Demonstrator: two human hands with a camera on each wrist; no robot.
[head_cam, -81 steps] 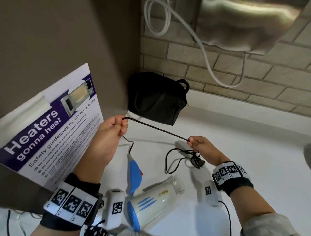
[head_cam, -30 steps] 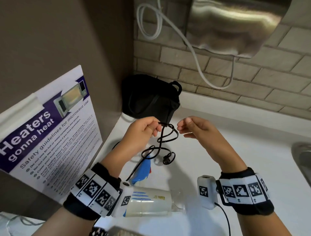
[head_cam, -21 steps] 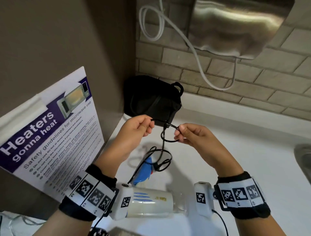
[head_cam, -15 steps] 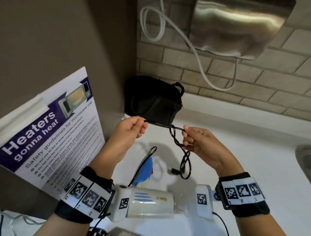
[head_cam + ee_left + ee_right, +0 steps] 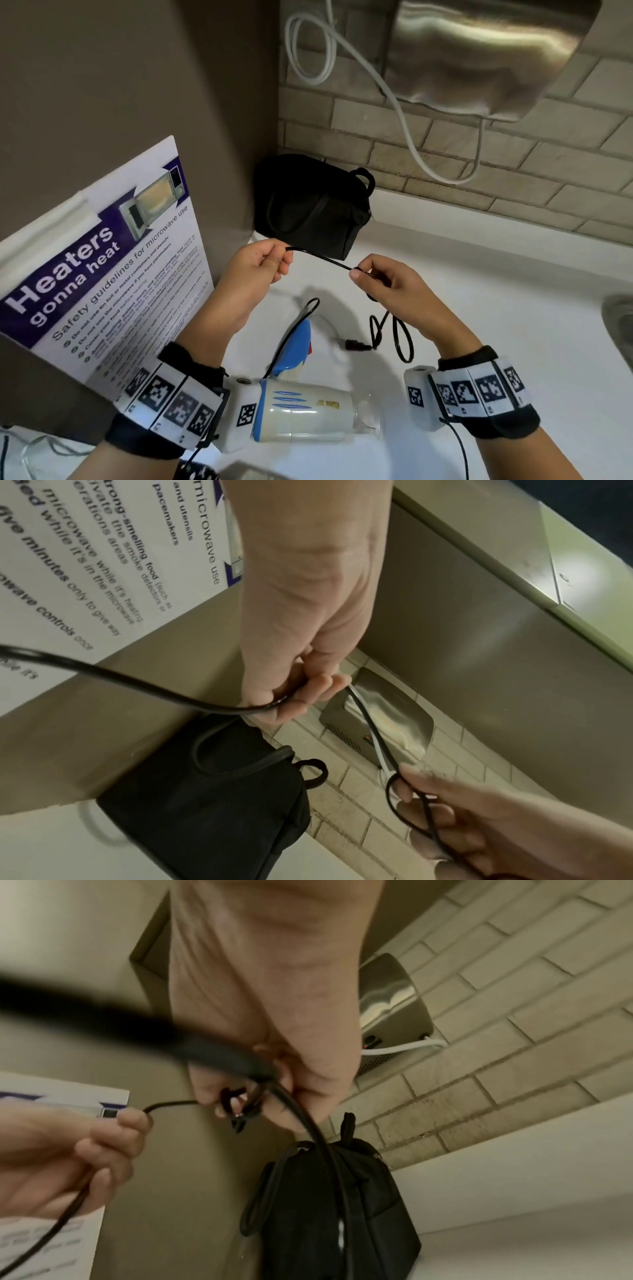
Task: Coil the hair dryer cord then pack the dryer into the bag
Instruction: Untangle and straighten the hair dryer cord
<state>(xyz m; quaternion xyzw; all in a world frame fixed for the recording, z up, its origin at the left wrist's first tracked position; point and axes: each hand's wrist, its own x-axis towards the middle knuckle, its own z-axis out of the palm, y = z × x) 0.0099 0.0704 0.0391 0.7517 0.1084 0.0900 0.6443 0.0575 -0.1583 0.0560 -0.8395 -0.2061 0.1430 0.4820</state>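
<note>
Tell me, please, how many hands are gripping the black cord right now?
2: the left hand pinches the cord near the bag; the right hand pinches it further along.

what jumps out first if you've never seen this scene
The two hands raised mid-frame, left hand and right hand, pinching a black cord stretched between them. Below them the white-and-blue hair dryer lies on the white counter, and the black bag sits in the corner behind.
</note>
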